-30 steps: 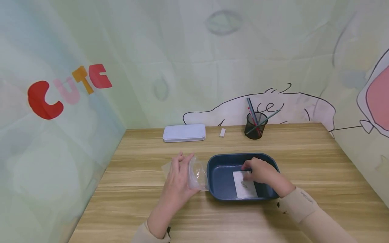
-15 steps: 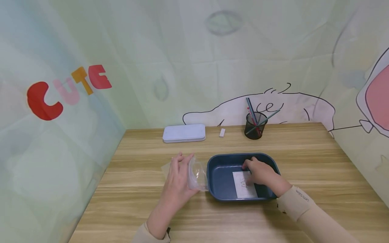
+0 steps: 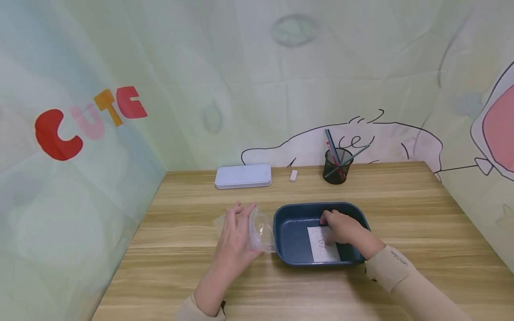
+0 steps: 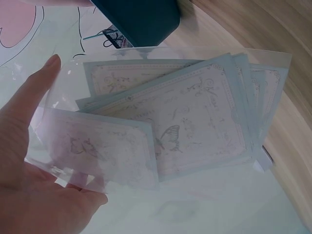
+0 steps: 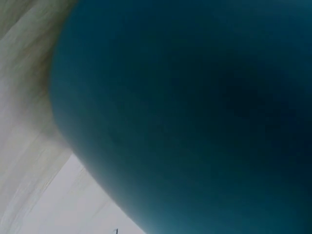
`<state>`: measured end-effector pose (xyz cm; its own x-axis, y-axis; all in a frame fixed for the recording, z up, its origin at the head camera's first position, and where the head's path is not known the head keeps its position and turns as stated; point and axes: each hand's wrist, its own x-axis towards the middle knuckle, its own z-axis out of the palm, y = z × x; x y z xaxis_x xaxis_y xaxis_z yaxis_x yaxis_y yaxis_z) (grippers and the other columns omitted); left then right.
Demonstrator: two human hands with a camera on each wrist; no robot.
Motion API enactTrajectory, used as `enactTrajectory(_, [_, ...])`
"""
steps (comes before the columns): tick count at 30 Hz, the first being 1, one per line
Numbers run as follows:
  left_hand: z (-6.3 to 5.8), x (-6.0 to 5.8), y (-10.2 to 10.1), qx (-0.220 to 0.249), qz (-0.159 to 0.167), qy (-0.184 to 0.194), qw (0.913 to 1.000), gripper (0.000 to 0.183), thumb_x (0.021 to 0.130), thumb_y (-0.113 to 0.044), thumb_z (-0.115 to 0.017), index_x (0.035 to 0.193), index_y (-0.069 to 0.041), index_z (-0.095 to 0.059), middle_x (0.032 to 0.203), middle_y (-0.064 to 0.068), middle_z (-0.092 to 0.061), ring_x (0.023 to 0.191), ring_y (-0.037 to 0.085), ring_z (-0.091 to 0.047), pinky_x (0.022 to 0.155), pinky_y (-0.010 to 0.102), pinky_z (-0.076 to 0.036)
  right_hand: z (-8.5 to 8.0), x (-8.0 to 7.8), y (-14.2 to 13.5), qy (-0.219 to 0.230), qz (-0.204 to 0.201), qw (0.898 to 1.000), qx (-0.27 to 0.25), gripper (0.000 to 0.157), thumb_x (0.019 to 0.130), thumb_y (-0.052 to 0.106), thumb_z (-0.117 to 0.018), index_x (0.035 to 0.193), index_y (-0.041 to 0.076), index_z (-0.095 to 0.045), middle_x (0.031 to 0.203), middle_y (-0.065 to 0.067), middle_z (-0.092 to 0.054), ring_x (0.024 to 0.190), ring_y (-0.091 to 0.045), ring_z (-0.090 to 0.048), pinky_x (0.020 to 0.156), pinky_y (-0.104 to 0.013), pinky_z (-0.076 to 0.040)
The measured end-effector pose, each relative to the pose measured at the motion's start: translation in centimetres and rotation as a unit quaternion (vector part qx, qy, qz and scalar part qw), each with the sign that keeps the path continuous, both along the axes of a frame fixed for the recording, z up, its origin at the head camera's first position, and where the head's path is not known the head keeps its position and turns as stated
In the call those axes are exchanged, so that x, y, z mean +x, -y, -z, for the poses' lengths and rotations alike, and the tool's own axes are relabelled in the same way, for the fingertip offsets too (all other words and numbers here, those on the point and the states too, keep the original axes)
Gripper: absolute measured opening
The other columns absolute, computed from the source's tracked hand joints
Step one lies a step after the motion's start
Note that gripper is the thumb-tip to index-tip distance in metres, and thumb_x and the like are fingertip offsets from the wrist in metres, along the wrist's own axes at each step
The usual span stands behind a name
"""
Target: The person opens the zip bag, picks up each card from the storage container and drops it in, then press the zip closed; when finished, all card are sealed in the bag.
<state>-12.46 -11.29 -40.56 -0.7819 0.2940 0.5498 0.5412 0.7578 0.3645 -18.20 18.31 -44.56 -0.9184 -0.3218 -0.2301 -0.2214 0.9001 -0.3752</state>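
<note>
My left hand (image 3: pixel 236 238) grips a clear plastic bag (image 3: pixel 263 231) by its mouth, its thumb and fingers spread around it left of the tray. Several pale blue-edged cards (image 4: pixel 204 114), one with a butterfly print, show through the plastic in the left wrist view. Inside the dark blue tray (image 3: pixel 290 257) lies a white printed card (image 3: pixel 319 252). Over that card's right side is my right hand (image 3: pixel 346 228), fingers bent downward; whether they pinch it is hidden. The right wrist view shows mostly the tray's blurred outer wall (image 5: pixel 146 112), with no hand visible.
Behind the tray, a black mesh pen cup (image 3: pixel 336 171) holds several pencils. A small white eraser (image 3: pixel 294 175) and a pale flat pencil case (image 3: pixel 243 176) lie along the back of the wooden table (image 3: pixel 192 267). A printed curtain (image 3: pixel 209 67) borders the table.
My right hand has shifted slightly right, uncovering a bit more of the card's print. The left hand, bag and tray stay in place.
</note>
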Motion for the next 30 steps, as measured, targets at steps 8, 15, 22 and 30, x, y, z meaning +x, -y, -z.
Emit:
enactTrajectory(8, [0.05,0.01,0.06,0.005,-0.002,-0.003,1.0000,0.108,0.043,-0.016,-0.096,0.137,-0.006,-0.043,0.119,0.016,-0.042,0.131,0.035,-0.036,0.105,0.046,-0.037,0.18,-0.29,0.20,0.014,0.016,1.000,0.011,0.038,0.069,0.010,-0.084,0.100,0.008,-0.061,0.091,-0.009,-0.049,0.076,-0.023,-0.051,0.071,-0.039,-0.048])
enactTrajectory(15, [0.08,-0.10,0.13,0.005,-0.003,-0.005,1.0000,0.109,0.043,-0.017,-0.096,0.137,-0.007,-0.043,0.119,0.016,-0.042,0.131,0.035,-0.036,0.104,0.046,-0.037,0.14,-0.43,0.21,0.015,0.024,1.000,0.011,0.042,0.067,0.011,-0.086,0.099,0.009,-0.057,0.089,-0.006,-0.052,0.077,-0.023,-0.050,0.072,-0.039,-0.048])
enactTrajectory(22, [0.13,-0.12,0.19,0.005,-0.007,-0.001,1.0000,0.109,0.042,-0.017,-0.096,0.138,-0.007,-0.043,0.119,0.016,-0.042,0.131,0.035,-0.036,0.104,0.045,-0.037,0.04,-0.40,0.18,0.004,0.022,1.000,0.016,0.046,0.065,0.014,-0.088,0.102,0.010,-0.061,0.091,-0.005,-0.054,0.080,-0.022,-0.052,0.076,-0.041,-0.050])
enactTrajectory(30, [0.12,-0.15,0.12,0.009,-0.004,-0.005,0.9999,0.109,0.042,-0.017,-0.096,0.137,-0.007,-0.044,0.118,0.016,-0.042,0.131,0.035,-0.037,0.105,0.045,-0.036,-0.53,-0.25,0.07,-0.011,0.011,1.000,0.016,0.040,0.065,0.017,-0.089,0.097,0.011,-0.065,0.088,-0.003,-0.053,0.077,-0.019,-0.050,0.071,-0.037,-0.049])
